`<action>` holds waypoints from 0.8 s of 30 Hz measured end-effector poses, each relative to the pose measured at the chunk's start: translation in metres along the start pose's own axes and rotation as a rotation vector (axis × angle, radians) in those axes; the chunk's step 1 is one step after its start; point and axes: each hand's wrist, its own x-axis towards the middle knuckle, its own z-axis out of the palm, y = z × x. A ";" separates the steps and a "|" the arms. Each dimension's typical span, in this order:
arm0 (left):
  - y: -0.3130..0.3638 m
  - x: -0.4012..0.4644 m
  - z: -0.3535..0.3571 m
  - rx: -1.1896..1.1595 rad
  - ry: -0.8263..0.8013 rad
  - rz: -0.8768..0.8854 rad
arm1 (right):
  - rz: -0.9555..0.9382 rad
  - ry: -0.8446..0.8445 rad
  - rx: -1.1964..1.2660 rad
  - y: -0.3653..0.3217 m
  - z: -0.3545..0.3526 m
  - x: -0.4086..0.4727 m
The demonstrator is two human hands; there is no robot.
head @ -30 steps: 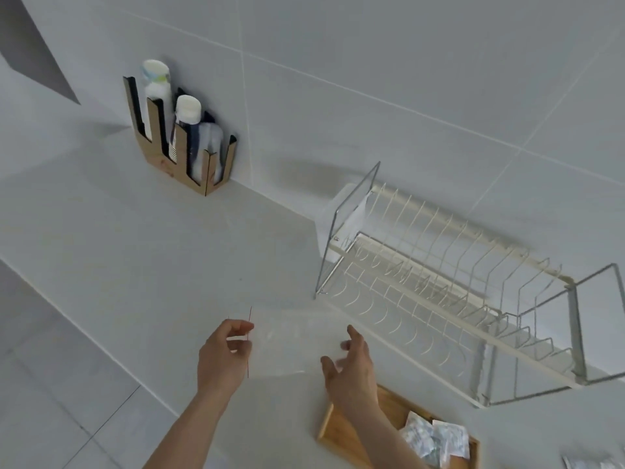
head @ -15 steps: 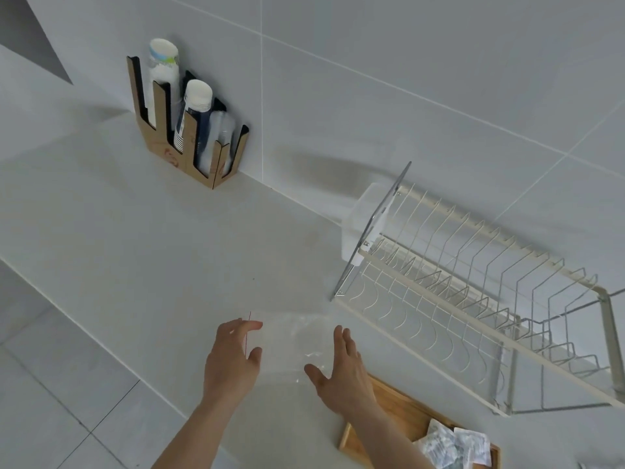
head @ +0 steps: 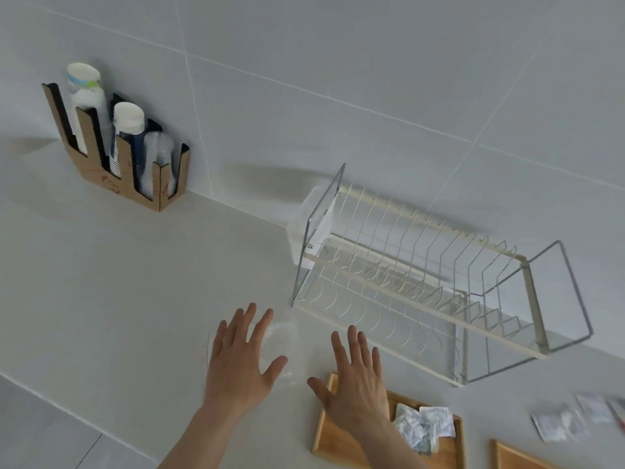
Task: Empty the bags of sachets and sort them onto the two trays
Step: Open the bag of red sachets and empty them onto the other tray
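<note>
Plainly, the clear plastic bag (head: 280,350) lay flat on the white counter (head: 118,299), just left of the near wooden tray (head: 333,434), with the left hand (head: 236,363) spread over its left part and the right hand (head: 355,377) spread just to its right, above the tray's far-left corner. Both hands had fingers splayed wide and gripped nothing; whether the palms touched the film or only hovered could not be told. The bag looked empty, thin and limp, so it would likely weigh almost nothing, slide easily on the smooth counter and cling or crumple; pinching an edge or corner seemed the surest hold. White sachets (head: 422,428) sat heaped at the right of the near tray; they looked small, light and crinkly, best lifted by an edge. More loose sachets (head: 568,421) lay on the counter to the far right, beyond a second tray (head: 514,456) at the bottom edge. No print on the sachets could be read. A cardboard cup holder (head: 128,177) by the wall bore faint red marks, illegible, and a wire dish rack (head: 422,282) stood behind.
</note>
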 end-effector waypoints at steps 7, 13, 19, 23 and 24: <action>0.066 0.006 0.014 -0.007 -0.107 0.163 | 0.124 0.052 0.043 0.063 -0.013 -0.031; 0.139 0.005 0.038 -0.011 -0.183 0.314 | 0.276 0.095 0.120 0.130 -0.020 -0.076; 0.234 -0.012 0.069 -0.019 -0.267 0.429 | 0.428 0.099 0.191 0.217 -0.028 -0.123; 0.307 -0.038 0.088 -0.020 -0.325 0.489 | 0.491 0.091 0.240 0.282 -0.035 -0.153; 0.326 -0.045 0.093 -0.018 -0.345 0.498 | 0.501 0.087 0.248 0.300 -0.038 -0.160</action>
